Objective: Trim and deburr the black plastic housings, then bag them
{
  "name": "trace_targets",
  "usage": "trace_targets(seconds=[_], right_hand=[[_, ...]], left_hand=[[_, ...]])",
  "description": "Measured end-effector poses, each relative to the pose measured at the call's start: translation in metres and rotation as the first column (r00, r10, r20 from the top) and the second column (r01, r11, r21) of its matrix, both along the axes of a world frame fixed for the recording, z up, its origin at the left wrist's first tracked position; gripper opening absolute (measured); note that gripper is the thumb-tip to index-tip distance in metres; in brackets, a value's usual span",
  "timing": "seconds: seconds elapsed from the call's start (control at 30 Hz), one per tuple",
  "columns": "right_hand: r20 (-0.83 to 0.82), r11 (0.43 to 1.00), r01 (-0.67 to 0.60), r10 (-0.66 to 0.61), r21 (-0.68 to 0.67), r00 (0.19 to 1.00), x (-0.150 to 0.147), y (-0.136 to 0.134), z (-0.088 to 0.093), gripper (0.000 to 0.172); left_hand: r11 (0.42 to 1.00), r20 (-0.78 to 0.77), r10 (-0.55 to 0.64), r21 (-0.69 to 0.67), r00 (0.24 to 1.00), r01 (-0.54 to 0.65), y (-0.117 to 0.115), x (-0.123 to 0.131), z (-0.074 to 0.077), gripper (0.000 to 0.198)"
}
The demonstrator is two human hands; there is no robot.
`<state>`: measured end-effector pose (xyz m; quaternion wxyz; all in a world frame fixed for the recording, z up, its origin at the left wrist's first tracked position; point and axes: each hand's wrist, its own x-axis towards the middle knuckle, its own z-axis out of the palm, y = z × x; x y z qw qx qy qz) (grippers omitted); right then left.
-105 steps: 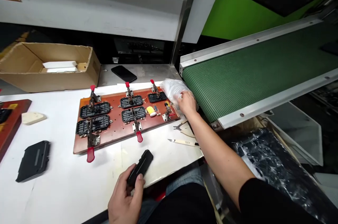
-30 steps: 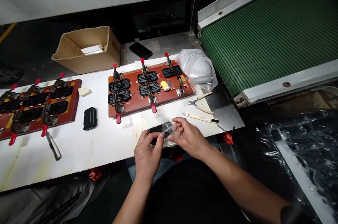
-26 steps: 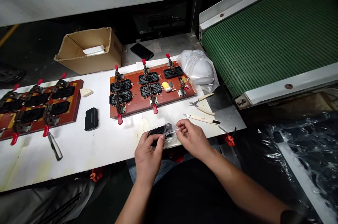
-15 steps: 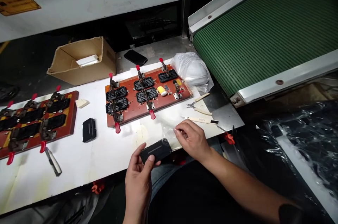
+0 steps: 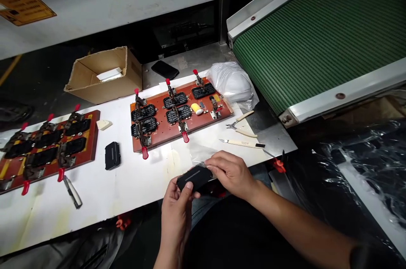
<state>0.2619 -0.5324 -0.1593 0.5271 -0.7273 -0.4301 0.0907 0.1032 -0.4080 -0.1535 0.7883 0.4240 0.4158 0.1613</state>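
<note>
My left hand [image 5: 179, 203] grips a flat black plastic case [image 5: 195, 179] by its left end, thumb across the upper face. A pale line runs along that face. At the case's upper right corner my right hand [image 5: 233, 174] is closed in a pinch on a thin clear plastic film [image 5: 203, 153]. Its fingertips are close to the case; whether they touch it I cannot tell. Another black plastic case [image 5: 113, 155] lies on the white table cover to the left. Beyond my hands sits a red-brown fixture board [image 5: 161, 131] with red-handled clamps over black plastic parts.
A second clamp board [image 5: 91, 146] lies at left, near a knife [image 5: 72, 193]. Nippers [image 5: 242, 127] and a craft knife [image 5: 242, 144] lie right of centre. Behind stand a cardboard box [image 5: 104, 91], a phone [image 5: 165, 69], a plastic bag [image 5: 233, 83] and a green conveyor [image 5: 317, 40].
My right hand has come in to the case's upper right corner, bringing the film down with it. The case and my left hand appear farther right, and the whole view has shifted slightly.
</note>
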Motion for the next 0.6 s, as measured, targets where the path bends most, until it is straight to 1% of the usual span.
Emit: trace_targets(seconds=[0.07,0.17,0.23,0.3,0.37,0.47,0.5,0.53,0.57,0.6], right_hand=[[0.041,1.000,-0.023,0.022,0.007,0.999,-0.004,-0.001,-0.001,0.021],[0.102,0.998,-0.065,0.062,0.025,0.993,-0.011,-0.001,-0.005,0.021],[0.095,0.989,-0.138,0.133,0.050,0.987,-0.017,-0.001,-0.008,0.023],[0.051,0.983,-0.168,0.165,0.068,0.985,-0.022,0.000,-0.008,0.024],[0.006,0.992,-0.103,0.103,0.079,0.995,-0.023,0.001,-0.006,0.027],[0.004,0.996,0.042,-0.043,0.074,0.999,-0.018,0.003,0.000,0.035],[0.020,0.996,0.050,-0.051,0.070,0.998,-0.015,0.003,0.002,0.036],[0.043,0.997,0.029,-0.032,0.069,0.999,-0.013,0.004,0.004,0.036],[0.066,0.997,-0.016,0.012,0.070,0.998,-0.012,0.004,0.005,0.036],[0.087,0.994,-0.076,0.069,0.073,0.994,-0.011,0.004,0.005,0.034]], left_hand=[[0.998,0.049,0.069,-0.011,0.996,-0.068,0.000,0.007,0.001,0.035],[0.982,0.104,0.190,-0.016,0.976,-0.190,-0.002,0.018,0.005,0.037],[0.965,0.123,0.260,-0.032,0.958,-0.259,-0.006,0.023,0.007,0.039],[0.959,0.130,0.282,-0.044,0.950,-0.279,-0.011,0.025,0.006,0.041],[0.967,0.116,0.255,-0.013,0.960,-0.255,-0.016,0.023,0.002,0.043],[0.982,0.025,0.122,0.141,0.992,-0.124,-0.022,0.015,-0.006,0.039],[0.978,-0.007,0.081,0.192,0.997,-0.078,-0.023,0.012,-0.008,0.037],[0.973,-0.027,0.052,0.228,0.998,-0.044,-0.023,0.010,-0.010,0.036],[0.969,-0.030,0.039,0.244,0.999,-0.030,-0.024,0.010,-0.010,0.035],[0.971,-0.014,0.048,0.235,0.999,-0.043,-0.024,0.010,-0.010,0.035]])
